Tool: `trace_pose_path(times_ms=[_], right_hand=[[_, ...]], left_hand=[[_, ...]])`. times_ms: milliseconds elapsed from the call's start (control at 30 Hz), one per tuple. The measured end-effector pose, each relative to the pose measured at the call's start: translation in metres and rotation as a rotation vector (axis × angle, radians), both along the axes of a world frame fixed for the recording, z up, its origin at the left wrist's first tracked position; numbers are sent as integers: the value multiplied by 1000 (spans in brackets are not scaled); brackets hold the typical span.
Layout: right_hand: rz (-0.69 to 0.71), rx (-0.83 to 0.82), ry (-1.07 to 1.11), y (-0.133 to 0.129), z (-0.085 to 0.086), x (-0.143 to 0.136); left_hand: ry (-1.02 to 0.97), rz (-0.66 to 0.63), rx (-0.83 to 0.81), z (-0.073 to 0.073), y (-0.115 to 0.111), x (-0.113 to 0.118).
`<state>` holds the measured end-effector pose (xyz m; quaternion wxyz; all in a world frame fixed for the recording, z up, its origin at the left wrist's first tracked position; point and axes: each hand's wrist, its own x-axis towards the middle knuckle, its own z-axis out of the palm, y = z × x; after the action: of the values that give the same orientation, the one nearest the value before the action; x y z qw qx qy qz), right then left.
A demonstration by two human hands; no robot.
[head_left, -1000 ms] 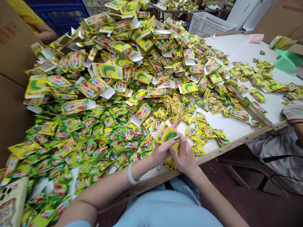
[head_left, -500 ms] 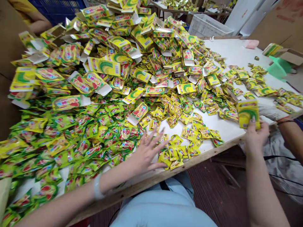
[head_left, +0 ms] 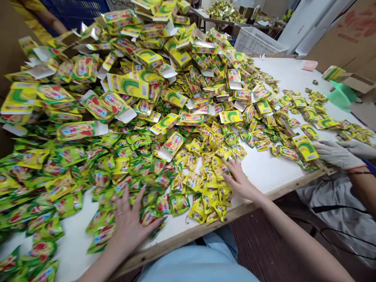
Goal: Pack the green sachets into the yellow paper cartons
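My left hand [head_left: 132, 219] lies with spread fingers on green candy packets [head_left: 101, 237] near the table's front edge; it grips nothing. To its right, my right hand [head_left: 242, 182] has its fingers apart against the right side of a cluster of yellow packets [head_left: 210, 180]. Behind both hands rises a big heap of small yellow boxes [head_left: 129, 85], many with open flaps. A single box [head_left: 172, 145] rests on the packets between the heap and my hands. Another yellow box [head_left: 305, 148] lies at the right, beside a co-worker's gloved hand.
A co-worker's gloved hands [head_left: 337, 154] are at the right table edge [head_left: 320, 172]. Further back stand a white crate [head_left: 258, 41] and a blue crate [head_left: 73, 13]. Green scoops [head_left: 342, 94] and a pink item [head_left: 308, 65] lie back right. Another person's arm [head_left: 49, 17] shows top left.
The yellow box left my right hand and lies at the right. My right hand moved left to the yellow packets; my left hand moved left onto green ones. Some yellow packets shifted left.
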<state>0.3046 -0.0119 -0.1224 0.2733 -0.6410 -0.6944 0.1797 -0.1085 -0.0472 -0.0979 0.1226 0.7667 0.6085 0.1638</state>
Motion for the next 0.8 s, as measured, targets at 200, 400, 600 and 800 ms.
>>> trace_pose_path(times_ms=[200,400,600,800], right_hand=[[-808,43,-114,95,41,112],[-775,-161,-151,129,21,103],[-292,14,-73,88,-5,0],[-492,230,-23,107,41,88]], left_hand=[[-86,-142,-135,5,26,57],[-42,4,-4,19,16,43],[-121,-5,297,21,31,16],[-116,-51,359,25,37,21]])
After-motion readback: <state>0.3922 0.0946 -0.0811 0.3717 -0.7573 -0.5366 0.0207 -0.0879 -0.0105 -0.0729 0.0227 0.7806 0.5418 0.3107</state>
